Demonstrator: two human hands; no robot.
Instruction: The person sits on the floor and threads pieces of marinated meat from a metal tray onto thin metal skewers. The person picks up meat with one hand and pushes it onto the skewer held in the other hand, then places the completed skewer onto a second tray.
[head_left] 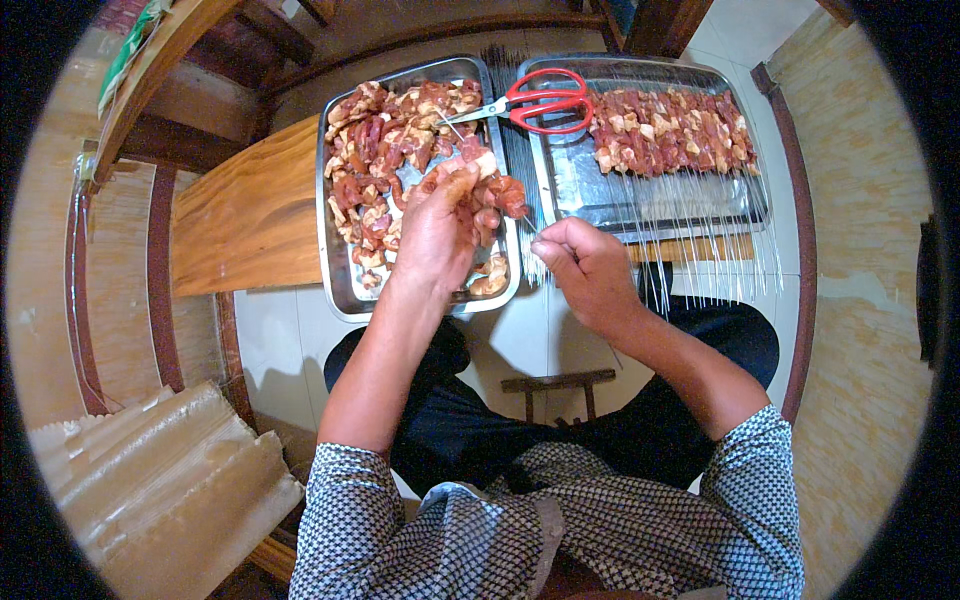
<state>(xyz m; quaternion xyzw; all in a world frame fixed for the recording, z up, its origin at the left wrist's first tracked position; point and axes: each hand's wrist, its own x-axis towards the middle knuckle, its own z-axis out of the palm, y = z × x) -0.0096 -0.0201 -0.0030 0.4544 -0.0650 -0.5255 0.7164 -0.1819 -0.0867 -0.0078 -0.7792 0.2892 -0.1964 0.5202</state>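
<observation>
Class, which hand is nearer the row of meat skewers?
Right: the right hand is by the near left corner of the skewer row; the left hand farther left, over loose meat.

Meat in left hand, skewer in right hand

No text, label, brand, number or sign is showing legibly in the head view. The red-handled scissors, right-hand metal tray and wooden counter are presenting no readable print.

Wooden bench beneath two metal trays
</observation>
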